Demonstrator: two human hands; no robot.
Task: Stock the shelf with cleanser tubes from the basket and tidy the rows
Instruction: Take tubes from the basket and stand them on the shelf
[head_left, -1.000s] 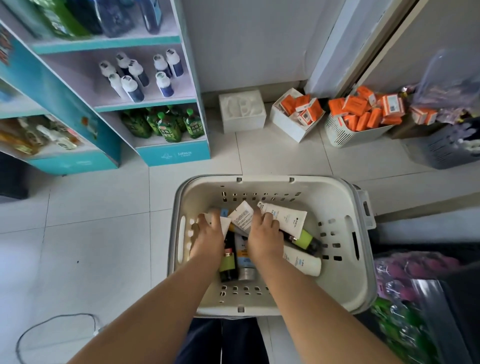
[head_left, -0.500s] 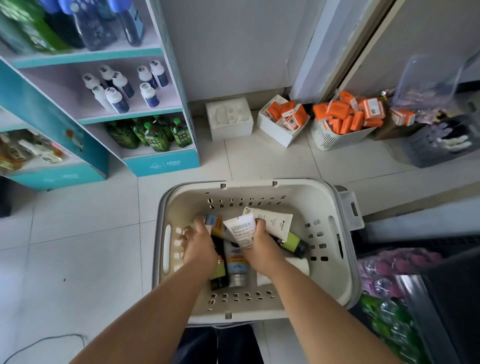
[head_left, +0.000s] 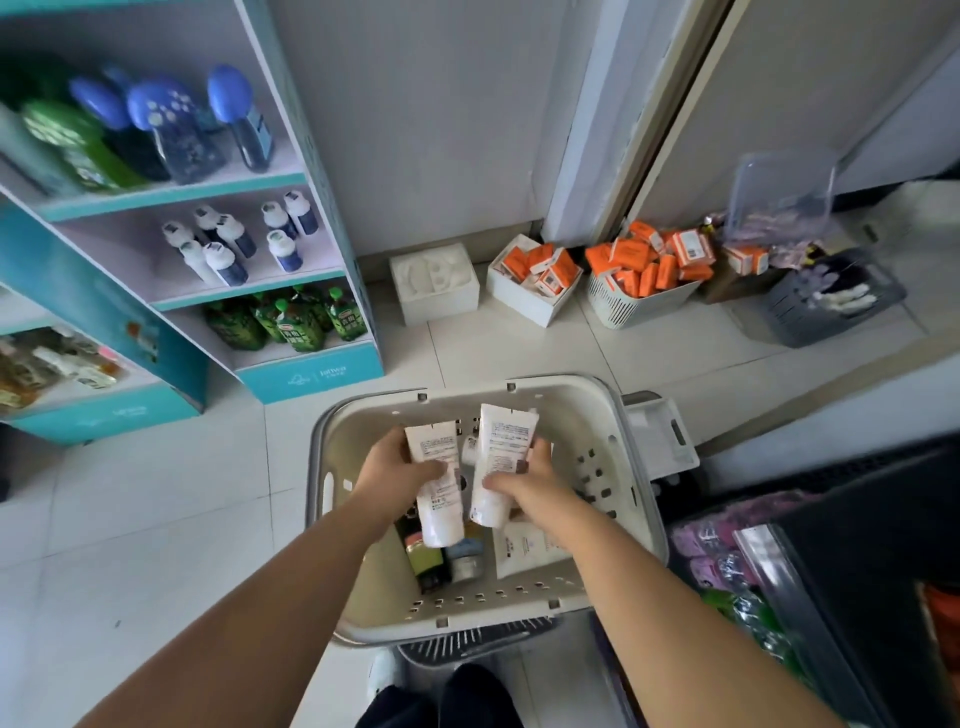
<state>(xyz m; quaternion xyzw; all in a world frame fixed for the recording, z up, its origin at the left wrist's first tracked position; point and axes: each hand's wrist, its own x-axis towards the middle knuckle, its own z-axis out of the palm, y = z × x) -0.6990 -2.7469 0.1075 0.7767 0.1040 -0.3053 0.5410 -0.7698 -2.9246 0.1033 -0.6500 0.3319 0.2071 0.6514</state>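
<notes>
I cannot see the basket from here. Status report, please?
Left hand grips left tube. Right hand grips right tube. Both over basket. No obstruction seen toward shelf.

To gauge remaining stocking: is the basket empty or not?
Not empty: below the left tube and right tube, gripped by the left hand and right hand, dark bottles and a white pack lie in the basket.

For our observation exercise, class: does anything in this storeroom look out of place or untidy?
Yes. Orange boxes are heaped unevenly in the white floor basket, some tipped above its rim. The white-capped bottles on the middle shelf stand scattered, not in rows.
</notes>
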